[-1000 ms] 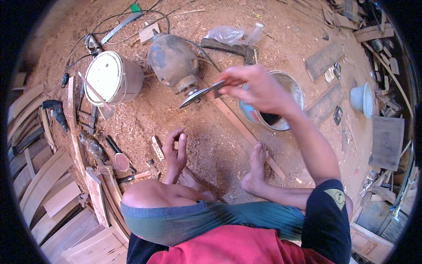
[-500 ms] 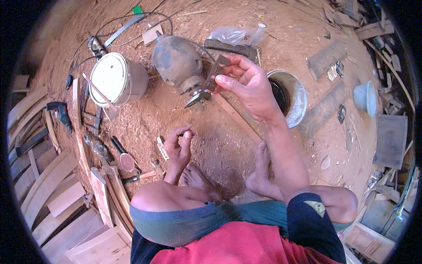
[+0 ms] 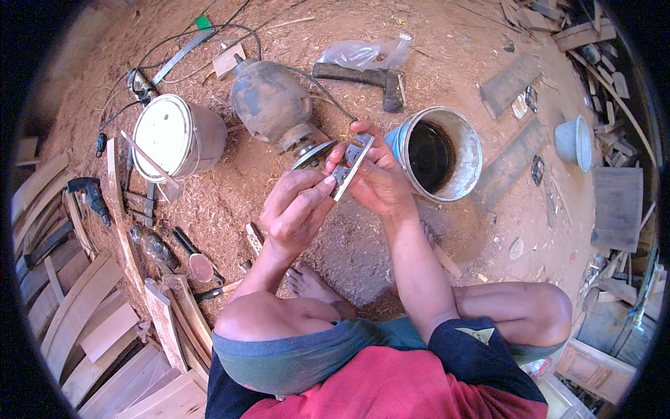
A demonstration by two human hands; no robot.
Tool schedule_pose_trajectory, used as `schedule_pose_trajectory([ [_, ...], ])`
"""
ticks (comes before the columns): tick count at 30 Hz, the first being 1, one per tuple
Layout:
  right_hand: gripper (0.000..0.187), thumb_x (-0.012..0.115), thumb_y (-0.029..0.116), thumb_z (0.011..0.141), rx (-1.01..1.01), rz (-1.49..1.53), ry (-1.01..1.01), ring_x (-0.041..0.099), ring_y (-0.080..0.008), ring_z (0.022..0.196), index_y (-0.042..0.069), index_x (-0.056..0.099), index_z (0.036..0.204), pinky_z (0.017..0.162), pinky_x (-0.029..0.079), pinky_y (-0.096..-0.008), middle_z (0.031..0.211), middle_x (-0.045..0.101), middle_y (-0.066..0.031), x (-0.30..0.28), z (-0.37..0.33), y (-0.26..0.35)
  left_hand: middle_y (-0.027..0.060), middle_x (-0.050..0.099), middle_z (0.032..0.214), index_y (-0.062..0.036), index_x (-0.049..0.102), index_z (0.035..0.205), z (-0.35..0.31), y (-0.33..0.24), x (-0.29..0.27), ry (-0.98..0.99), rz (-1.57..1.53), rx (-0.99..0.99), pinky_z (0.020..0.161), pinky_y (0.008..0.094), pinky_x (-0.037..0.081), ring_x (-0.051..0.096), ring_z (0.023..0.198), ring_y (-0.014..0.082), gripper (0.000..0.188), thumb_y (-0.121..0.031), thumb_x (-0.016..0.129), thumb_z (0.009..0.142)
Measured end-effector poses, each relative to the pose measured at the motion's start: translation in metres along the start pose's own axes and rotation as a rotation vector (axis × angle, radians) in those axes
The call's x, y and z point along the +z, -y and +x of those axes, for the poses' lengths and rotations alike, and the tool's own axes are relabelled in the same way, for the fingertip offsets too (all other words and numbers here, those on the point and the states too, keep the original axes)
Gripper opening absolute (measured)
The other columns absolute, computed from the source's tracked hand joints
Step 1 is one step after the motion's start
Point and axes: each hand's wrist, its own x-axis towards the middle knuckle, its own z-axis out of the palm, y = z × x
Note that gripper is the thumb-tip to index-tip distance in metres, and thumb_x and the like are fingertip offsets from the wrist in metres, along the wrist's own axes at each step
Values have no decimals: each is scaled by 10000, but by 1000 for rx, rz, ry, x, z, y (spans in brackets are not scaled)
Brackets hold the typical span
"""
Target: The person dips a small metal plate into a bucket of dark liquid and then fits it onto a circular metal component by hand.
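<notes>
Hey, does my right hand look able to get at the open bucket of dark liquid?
Probably yes: the bucket stands open just to the right of the right hand, with nothing visible between them. That hand is holding a metal plate, though, along with the left hand.

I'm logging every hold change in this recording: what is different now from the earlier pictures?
The left hand, empty and closer to the body before, has come forward and taken hold of the near end of the metal plate. The right hand kept its grip and drew the plate back toward the body. The motor, lidded bucket and open bucket stayed put.
</notes>
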Motion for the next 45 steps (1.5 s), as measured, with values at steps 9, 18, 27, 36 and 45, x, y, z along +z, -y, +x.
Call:
schedule_pose_trajectory([
  [9, 348, 722, 163, 803, -210, -1589, -604, 629, -159, 857, 27, 646, 1114, 771, 507, -306, 955, 667, -81, 3, -3, 106, 156, 655, 833, 39, 666, 888, -26, 15, -11, -86, -21, -83, 649, 343, 526, 654, 751, 271, 249, 110, 726, 658],
  [18, 324, 738, 176, 770, 110, -2317, -798, 635, -300, 926, 121, 674, 1082, 820, 498, -382, 1006, 647, -163, -61, -34, 184, 160, 659, 835, 35, 663, 897, -37, 17, -5, -132, -116, -115, 647, 333, 527, 653, 740, 265, 285, 174, 665, 647],
  [27, 221, 658, 205, 831, 216, -2230, -1066, 667, -306, 895, 174, 702, 1045, 778, 510, -412, 937, 704, -101, -69, -25, 183, 157, 668, 837, 27, 661, 901, -38, 19, -6, -146, -163, -68, 655, 325, 529, 658, 738, 263, 266, 151, 675, 666],
  [36, 208, 668, 222, 826, -4, -2296, -1156, 668, -306, 888, 211, 719, 1027, 765, 513, -416, 948, 704, -108, -107, -24, 197, 154, 679, 893, 7, 624, 855, -87, 12, 13, -39, -495, -471, 712, 316, 534, 670, 814, 232, 137, 56, 721, 772],
  [45, 331, 718, 213, 817, -245, -2012, -842, 670, -223, 885, 22, 667, 1082, 788, 515, -343, 976, 700, -136, -17, -8, 172, 173, 680, 928, -40, 493, 871, -91, 11, 19, -252, -1018, -987, 700, 302, 569, 678, 769, 197, 172, 38, 645, 848],
])
